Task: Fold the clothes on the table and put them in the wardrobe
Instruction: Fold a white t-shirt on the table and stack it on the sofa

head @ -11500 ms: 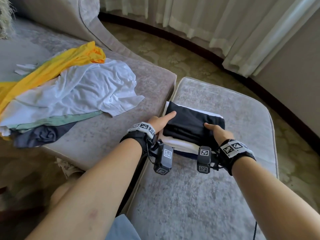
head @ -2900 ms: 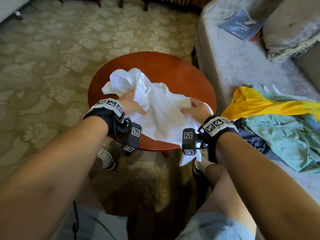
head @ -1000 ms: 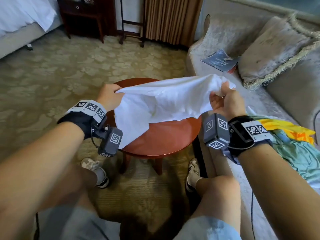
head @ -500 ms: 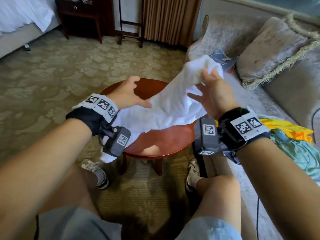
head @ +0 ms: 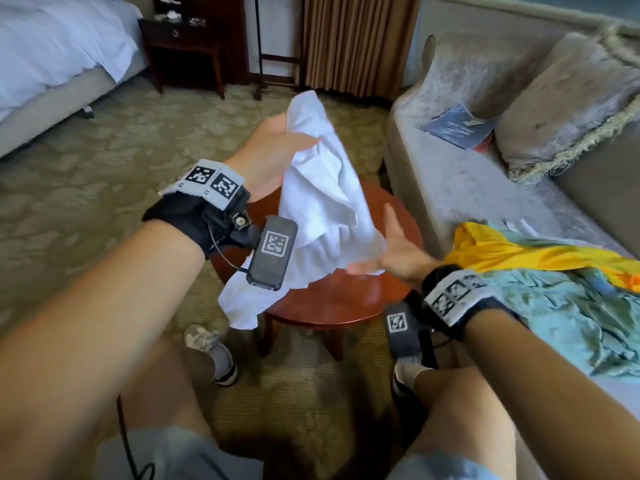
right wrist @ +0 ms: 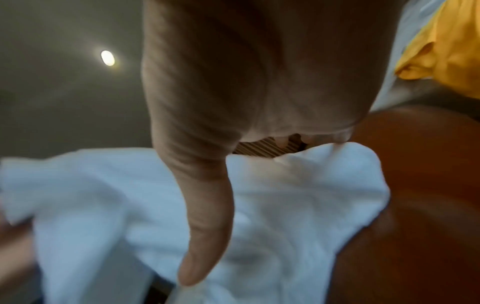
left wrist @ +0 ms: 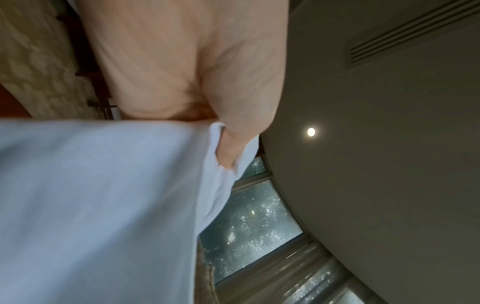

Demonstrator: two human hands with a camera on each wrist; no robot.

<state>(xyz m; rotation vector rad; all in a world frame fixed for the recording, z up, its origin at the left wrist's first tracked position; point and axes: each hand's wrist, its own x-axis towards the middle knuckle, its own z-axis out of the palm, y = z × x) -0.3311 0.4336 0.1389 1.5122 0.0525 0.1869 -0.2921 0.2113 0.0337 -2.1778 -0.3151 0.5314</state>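
A white garment [head: 322, 188] hangs in the air over the round red-brown table [head: 346, 299], its lower end trailing past the table's near edge. My left hand [head: 291, 133] is raised and grips the bunched top of it; in the left wrist view the thumb [left wrist: 231, 148] presses into the white cloth [left wrist: 103, 205]. My right hand [head: 388, 244] is lower, at the garment's right side, with fingers spread and straight and holding nothing. In the right wrist view its thumb [right wrist: 205, 226] points out over the white cloth [right wrist: 298, 205]. A yellow garment [head: 519, 254] and a teal one [head: 571, 313] lie on the sofa.
The grey sofa [head: 467, 174] runs along the right with a blue booklet [head: 457, 126] and a fringed cushion [head: 568, 95]. A bed [head: 52, 46] and a dark nightstand [head: 187, 39] stand at the far left. My knees and feet are by the table's legs.
The right hand has let go of the garment's top and dropped to its lower right side. The left hand has taken the bunched top and lifted it.
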